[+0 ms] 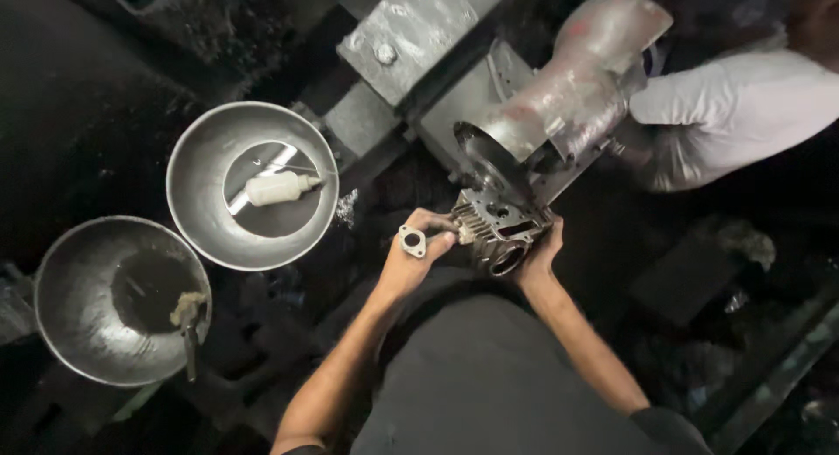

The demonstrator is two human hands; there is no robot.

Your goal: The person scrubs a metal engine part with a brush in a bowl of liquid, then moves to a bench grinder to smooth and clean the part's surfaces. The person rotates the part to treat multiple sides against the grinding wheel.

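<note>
A dark, finned metal engine cylinder (498,232) sits in front of me, held against a round wheel (489,162) of a large grey machine (559,97). My left hand (418,250) grips the cylinder's left side, and a small oval metal flange piece (412,242) rests on the back of its fingers. My right hand (542,250) clasps the cylinder's right side from below.
Two metal bowls stand at the left: the nearer one (253,184) holds a small white bottle (278,188), the other (118,302) holds dark liquid and a brush (188,319). Another person's white sleeve (734,114) reaches to the machine at the upper right. Dark, greasy floor lies around.
</note>
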